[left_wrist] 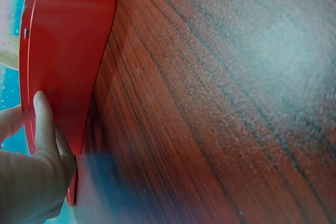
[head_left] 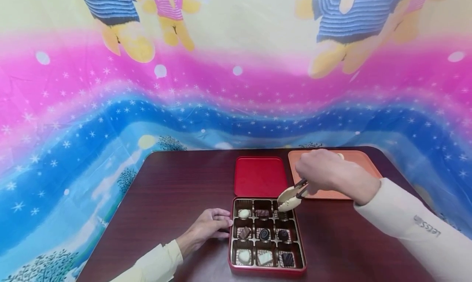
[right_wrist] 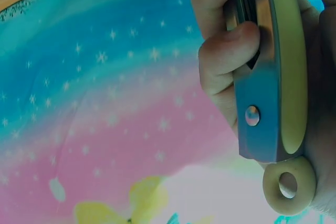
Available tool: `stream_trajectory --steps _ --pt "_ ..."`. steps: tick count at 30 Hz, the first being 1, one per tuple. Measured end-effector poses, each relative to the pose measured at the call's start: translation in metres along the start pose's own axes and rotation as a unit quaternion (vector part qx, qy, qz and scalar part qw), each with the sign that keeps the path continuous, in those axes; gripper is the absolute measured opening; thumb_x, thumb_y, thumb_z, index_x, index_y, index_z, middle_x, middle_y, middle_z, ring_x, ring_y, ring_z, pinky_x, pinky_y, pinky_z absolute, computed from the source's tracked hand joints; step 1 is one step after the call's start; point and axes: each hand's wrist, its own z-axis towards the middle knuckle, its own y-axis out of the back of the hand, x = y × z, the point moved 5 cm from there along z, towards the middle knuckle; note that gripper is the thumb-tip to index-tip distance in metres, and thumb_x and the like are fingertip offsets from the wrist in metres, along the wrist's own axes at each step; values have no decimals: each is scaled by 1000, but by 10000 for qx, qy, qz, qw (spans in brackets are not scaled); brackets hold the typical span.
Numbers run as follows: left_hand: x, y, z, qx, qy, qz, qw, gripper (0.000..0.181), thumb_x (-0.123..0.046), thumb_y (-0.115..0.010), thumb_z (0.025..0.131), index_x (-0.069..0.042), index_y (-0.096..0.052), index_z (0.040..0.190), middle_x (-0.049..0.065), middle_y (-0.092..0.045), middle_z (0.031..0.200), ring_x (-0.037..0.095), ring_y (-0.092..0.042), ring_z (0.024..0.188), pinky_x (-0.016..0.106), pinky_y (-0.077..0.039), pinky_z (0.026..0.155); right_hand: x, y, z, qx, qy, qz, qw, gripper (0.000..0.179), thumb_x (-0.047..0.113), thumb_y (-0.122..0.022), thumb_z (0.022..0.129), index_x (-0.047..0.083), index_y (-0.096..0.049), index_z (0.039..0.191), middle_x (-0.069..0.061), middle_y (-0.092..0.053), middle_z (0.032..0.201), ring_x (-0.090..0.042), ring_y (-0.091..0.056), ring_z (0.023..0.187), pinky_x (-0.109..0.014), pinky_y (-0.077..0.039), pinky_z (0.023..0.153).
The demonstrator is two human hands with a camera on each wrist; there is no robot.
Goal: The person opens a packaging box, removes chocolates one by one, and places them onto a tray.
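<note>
My right hand (head_left: 324, 169) grips kitchen tongs with pale tips (head_left: 289, 202), angled down to the left over the far right compartment of the red tin (head_left: 267, 269). In the right wrist view, fingers curl round the metal handle of the tongs (right_wrist: 262, 114), near a beige ring end. A chocolate (head_left: 282, 214) below the tips is partly hidden. Several other chocolates sit in the tin's compartments, among them a dark spiral one (head_left: 264, 234) and white ones. With nearly straight fingers, my left hand (head_left: 206, 226) touches the tin's left side; the left wrist view shows the fingers against its red wall (left_wrist: 71, 51).
Behind the tin lies a red lid (head_left: 260, 175). An orange tray (head_left: 361, 165) rests at the back right, partly covered by my right hand. Everything stands on a dark wooden table (head_left: 184, 183). A printed cloth with bears and snowflakes (head_left: 236, 89) hangs behind it.
</note>
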Motion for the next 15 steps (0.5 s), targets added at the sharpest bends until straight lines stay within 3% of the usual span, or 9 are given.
stream_trajectory --steps 5,8,15 --pt "0 0 -1 -3 28 18 10000 45 -2 -68 89 17 -49 125 17 -65 106 17 -67 86 39 -64 79 -17 14 -5 68 -85 363 9993 28 11 -82 63 23 -57 59 8 -49 59 -14 -42 58 -29 -41 52" --pt "0 1 -2 -14 43 21 10000 45 -2 -68 89 17 -48 125 17 -65 105 18 -67 86 39 -64 78 -31 21 -5 58 -224 599 9979 27 13 -83 67 23 -59 60 6 -50 59 -13 -43 58 -28 -39 53" --pt "1 0 -1 -9 23 23 10000 46 -2 -69 89 17 -49 125 17 -65 105 18 -67 86 39 -64 78 -76 18 6 39 -671 618 9958 29 15 -84 73 20 -59 59 3 -42 60 -15 -38 62 -30 -33 55"
